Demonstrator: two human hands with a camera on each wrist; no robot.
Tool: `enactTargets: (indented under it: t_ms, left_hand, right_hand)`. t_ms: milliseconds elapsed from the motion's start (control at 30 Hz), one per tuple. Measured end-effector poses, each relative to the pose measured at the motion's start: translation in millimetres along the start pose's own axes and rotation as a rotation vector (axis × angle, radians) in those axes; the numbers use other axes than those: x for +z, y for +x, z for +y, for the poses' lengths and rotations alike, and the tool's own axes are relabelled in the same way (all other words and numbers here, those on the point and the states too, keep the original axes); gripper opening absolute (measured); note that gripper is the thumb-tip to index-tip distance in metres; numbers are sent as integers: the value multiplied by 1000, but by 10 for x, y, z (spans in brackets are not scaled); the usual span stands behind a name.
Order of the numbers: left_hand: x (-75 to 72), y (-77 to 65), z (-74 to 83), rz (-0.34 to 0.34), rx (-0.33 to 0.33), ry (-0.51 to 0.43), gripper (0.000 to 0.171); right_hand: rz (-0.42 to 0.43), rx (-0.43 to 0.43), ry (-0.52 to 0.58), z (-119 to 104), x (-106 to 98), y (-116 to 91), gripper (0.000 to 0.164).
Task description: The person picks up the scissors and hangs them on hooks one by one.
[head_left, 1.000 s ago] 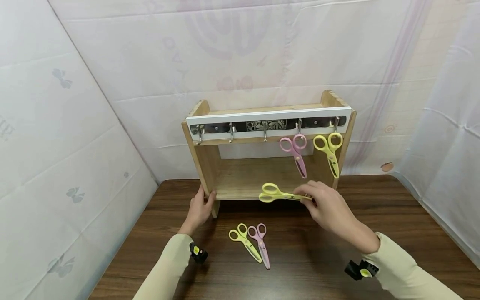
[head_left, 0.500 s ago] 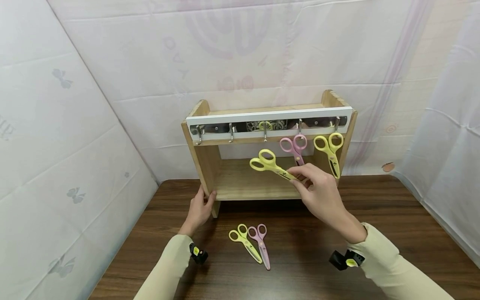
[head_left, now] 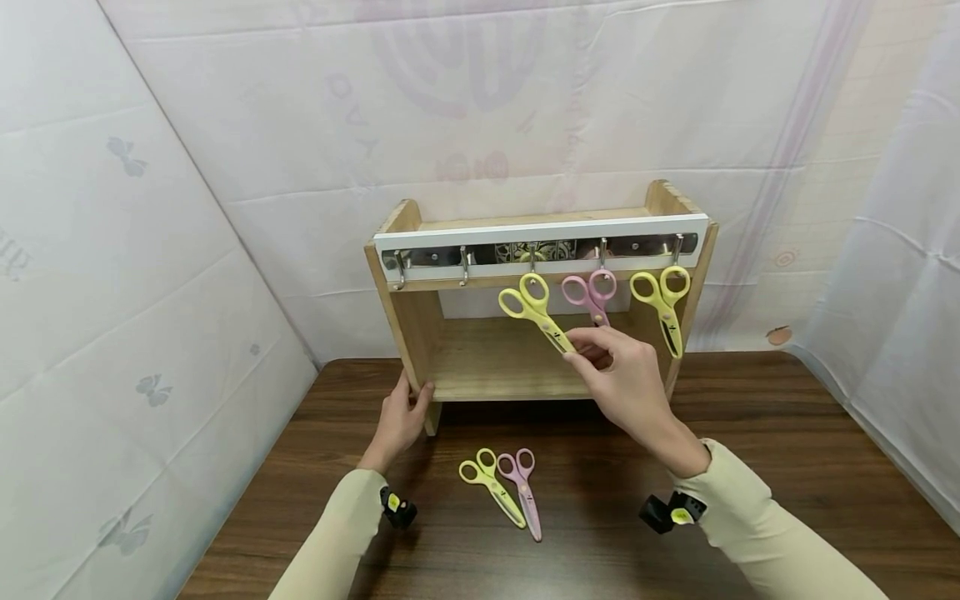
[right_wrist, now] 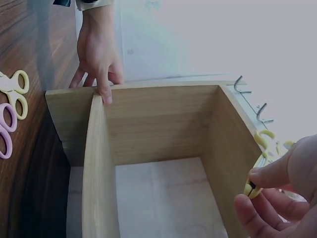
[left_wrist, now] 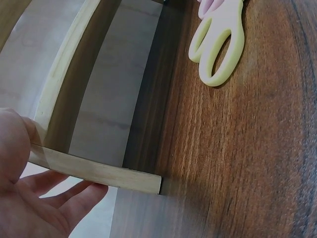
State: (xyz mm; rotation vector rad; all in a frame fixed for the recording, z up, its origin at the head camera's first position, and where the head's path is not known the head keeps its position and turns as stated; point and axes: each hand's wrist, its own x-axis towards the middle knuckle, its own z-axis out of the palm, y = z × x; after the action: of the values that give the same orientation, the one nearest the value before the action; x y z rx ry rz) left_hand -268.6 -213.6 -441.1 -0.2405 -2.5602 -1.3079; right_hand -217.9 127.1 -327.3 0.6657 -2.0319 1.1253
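Scissors (head_left: 542, 318), one yellow pair, sit pinched in the right hand (head_left: 624, 379) near the middle of five hooks (head_left: 464, 265); the left hand (head_left: 400, 421) clasps the shelf's (head_left: 498, 354) left edge. Two hung pairs (head_left: 666, 312) are toward its right edge — two loose pairs (head_left: 492, 484) lie on the table (head_left: 765, 417).

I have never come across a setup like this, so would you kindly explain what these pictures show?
No machine is involved: these are a person's bare hands. The wide picture comes from a camera worn on the head, the two smaller ones from wrist cameras. The left hand grips the lower left side of a wooden shelf. The right hand pinches yellow scissors by the blade end, handles up, near the middle hook. Further right, a pink pair and another yellow pair hang from hooks. On the brown table lie two more pairs: a loose yellow one and a loose pink one.
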Motion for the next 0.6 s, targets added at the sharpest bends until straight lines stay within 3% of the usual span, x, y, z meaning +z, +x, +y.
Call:
enactTargets:
  t_ms: [600]
  left_hand:
    - [1,-4,8,-6,-5,-2,52]
  right_hand:
    - [18,55,-28,35,121,-49,18]
